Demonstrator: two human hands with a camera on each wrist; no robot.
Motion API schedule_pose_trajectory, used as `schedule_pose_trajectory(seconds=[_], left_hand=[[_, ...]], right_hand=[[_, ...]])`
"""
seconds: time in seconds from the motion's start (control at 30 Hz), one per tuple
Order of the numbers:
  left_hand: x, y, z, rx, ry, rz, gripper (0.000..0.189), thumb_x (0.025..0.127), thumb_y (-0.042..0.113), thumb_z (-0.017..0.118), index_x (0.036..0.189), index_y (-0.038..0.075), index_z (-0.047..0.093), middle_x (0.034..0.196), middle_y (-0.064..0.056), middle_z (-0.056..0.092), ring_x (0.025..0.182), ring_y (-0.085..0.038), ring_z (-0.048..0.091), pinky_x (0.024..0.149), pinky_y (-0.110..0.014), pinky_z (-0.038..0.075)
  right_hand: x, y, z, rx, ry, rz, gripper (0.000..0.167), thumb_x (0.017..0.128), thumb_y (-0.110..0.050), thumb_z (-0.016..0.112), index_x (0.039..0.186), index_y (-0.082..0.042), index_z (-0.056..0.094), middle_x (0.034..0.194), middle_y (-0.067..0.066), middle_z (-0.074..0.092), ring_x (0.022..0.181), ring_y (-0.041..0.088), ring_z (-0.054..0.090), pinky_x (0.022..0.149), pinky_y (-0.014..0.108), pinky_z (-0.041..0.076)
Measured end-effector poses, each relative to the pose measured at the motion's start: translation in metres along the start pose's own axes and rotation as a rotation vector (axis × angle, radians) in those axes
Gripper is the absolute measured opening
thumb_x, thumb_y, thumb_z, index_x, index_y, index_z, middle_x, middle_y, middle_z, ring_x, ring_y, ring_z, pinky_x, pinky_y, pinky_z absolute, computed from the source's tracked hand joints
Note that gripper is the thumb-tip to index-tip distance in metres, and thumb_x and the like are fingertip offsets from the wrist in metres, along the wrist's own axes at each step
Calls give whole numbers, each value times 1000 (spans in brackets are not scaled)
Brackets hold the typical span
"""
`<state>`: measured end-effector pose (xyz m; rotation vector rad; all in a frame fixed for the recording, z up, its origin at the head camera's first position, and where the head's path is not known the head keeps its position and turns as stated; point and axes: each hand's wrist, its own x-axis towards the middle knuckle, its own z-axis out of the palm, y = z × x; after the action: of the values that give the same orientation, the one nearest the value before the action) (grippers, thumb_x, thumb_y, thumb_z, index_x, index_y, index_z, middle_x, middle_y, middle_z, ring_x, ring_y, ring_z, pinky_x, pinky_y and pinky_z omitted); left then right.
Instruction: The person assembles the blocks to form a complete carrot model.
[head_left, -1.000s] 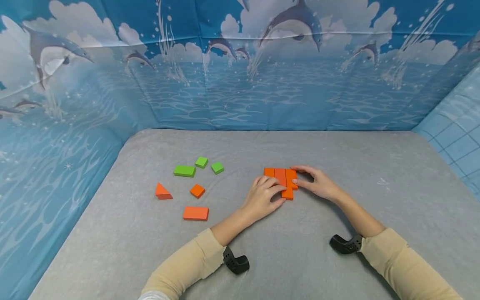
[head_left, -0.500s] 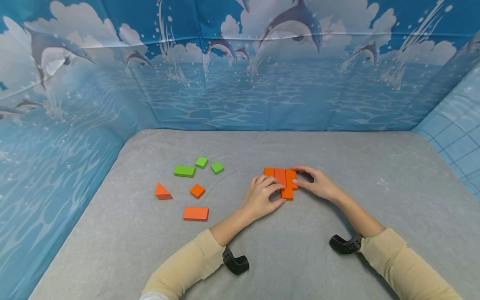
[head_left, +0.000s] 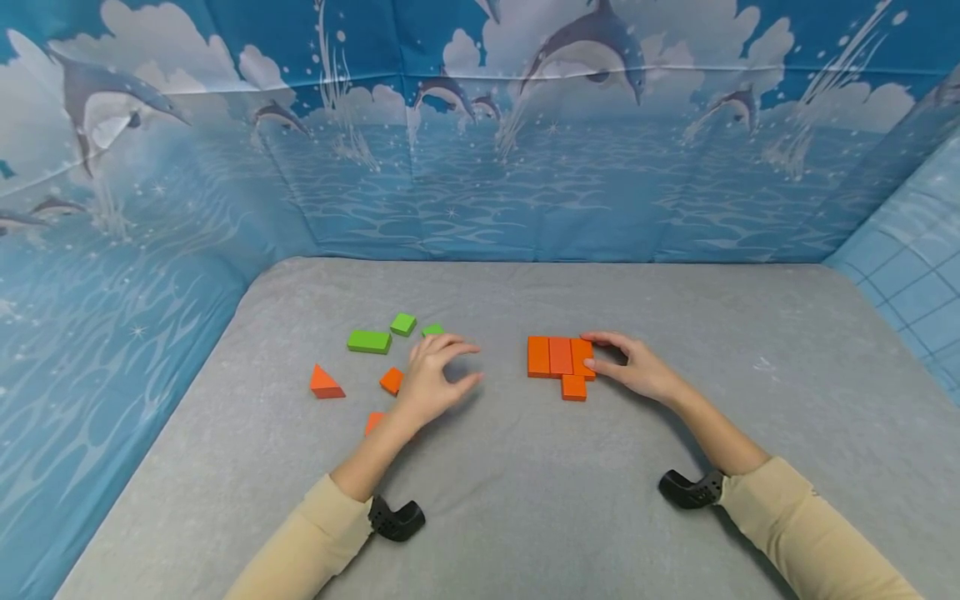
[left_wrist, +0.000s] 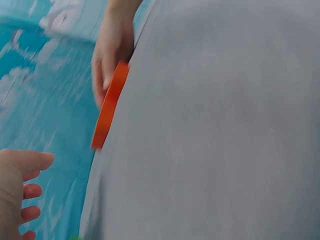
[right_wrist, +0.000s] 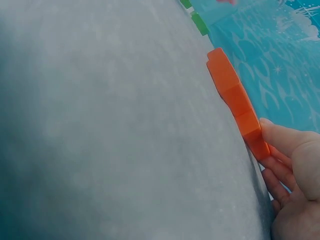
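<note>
Three orange rectangular blocks (head_left: 549, 358) lie flat side by side, with a small orange square block (head_left: 573, 388) against their near edge. My right hand (head_left: 636, 367) holds the rightmost orange block (head_left: 581, 354) between thumb and fingers. The right wrist view shows that thumb on the edge of the orange group (right_wrist: 235, 97). My left hand (head_left: 431, 385) is over the left part of the surface, fingers apart and nothing between them. It partly hides an orange square block (head_left: 391, 381), an orange rectangular block (head_left: 375, 422) and a green square block (head_left: 432, 330).
An orange triangular block (head_left: 326, 383) lies farther left. Behind the left hand are a green rectangular block (head_left: 368, 342) and a second green square block (head_left: 402, 324). Everything lies on a grey cloth surface (head_left: 510, 517), bordered by a blue dolphin-print curtain (head_left: 480, 200).
My left hand has let go of the orange group and moved left, toward the loose blocks. The right hand stays in place, and the orange group has not visibly shifted.
</note>
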<state>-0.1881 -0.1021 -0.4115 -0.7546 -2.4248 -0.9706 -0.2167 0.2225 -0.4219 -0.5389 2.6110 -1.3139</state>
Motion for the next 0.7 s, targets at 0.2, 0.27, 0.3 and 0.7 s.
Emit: schedule_pose_trajectory(seconds=[0.2,0.27,0.3,0.7], left_hand=[[-20,-29,-31,-5,93,-75,31,69,12,80,97,5,70,100,-7,62,92,-24,50,81,-44,34],[-27,-35,-37,0,109,-92,32,68,12,80,97,5,70,99,-8,63,91,-25,50,81,-43,34],[-30,-37,-39,5,114,-100,32,67,11,80,97,4,70,99,-8,63,92,-25,50,82,-43,34],[-59,-43,-54,85,163,-171,34,64,12,83,95,4,70,98,-9,63,95,-29,52,84,-46,35]], right_hand=[[1,-1,0,1,-14,10,51,89,-29,60,133,-6,47,138,17,40,130,35,30,103,54,20],[1,-1,0,-1,-17,14,51,89,-27,60,133,-5,46,138,18,40,130,35,29,103,55,20],[1,-1,0,1,-16,18,51,89,-26,60,133,-5,46,138,18,40,130,35,29,103,55,20],[1,0,0,11,-18,8,50,89,-31,59,133,-8,47,138,16,40,131,34,28,103,55,20]])
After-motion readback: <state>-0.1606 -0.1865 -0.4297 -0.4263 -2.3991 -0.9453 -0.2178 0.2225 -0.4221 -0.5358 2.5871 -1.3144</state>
